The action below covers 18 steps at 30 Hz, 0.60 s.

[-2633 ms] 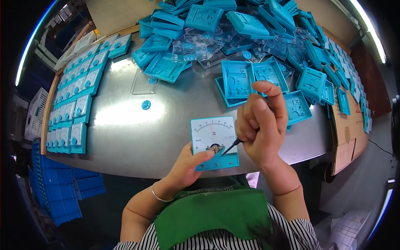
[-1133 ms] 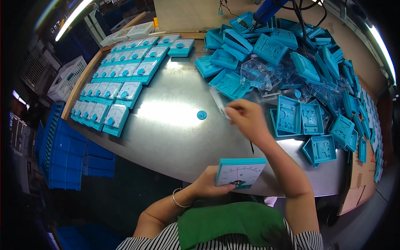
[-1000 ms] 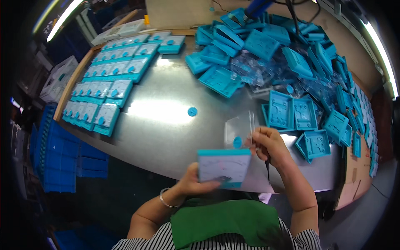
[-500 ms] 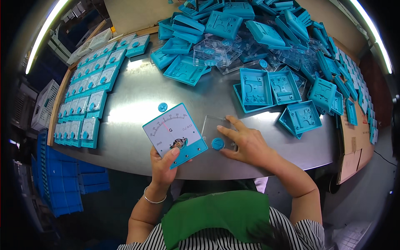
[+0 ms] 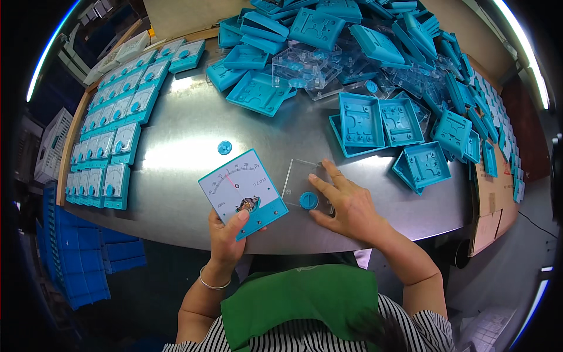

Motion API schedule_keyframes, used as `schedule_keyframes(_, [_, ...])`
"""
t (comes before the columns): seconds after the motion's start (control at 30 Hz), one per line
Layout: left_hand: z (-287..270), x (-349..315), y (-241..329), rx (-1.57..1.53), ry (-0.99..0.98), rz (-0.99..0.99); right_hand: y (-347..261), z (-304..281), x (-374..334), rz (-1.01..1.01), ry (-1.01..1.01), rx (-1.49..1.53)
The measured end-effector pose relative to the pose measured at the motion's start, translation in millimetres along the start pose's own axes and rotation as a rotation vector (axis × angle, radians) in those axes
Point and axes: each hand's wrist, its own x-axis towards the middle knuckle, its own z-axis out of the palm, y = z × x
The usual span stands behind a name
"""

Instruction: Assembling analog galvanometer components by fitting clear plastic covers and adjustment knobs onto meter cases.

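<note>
On the grey steel table [image 5: 187, 202], head view: your right hand [image 5: 356, 212] is spread wide over the right side of a clear rectangular plastic cover [image 5: 298, 179] with a round turquoise knob [image 5: 308, 200], probably to stop it sliding. Just left of that, your left hand [image 5: 226, 239] grips a turquoise-cased square meter with a white dial face [image 5: 234, 183], angled, thumb by the lower cutout, likely leaving the scale unobstructed. A loose turquoise plastic disc [image 5: 224, 147] sits beyond the meter, apart from both hands.
</note>
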Motion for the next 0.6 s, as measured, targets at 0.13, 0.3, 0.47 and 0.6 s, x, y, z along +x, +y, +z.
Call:
schedule_keyframes(0.13, [0.0, -0.1, -0.8, -0.001, -0.006, 0.005, -3.5, 1.4, 1.0, 0.024, 0.026, -0.025])
schedule_keyframes(0.3, [-2.3, -0.8, -2.7, -0.012, -0.017, 0.011, -2.6, 2.1, -1.8, 0.054, 0.037, -0.033])
schedule_keyframes(0.47, [0.5, -2.7, -0.8, 0.0, 0.003, 0.004, 8.1, -19.7, -11.8, -0.018, 0.094, 0.14])
schedule_keyframes(0.6, [4.4, -3.7, 1.6, 0.021, -0.025, -0.041, 24.6, -29.4, -32.3, -0.03, 0.069, 0.192])
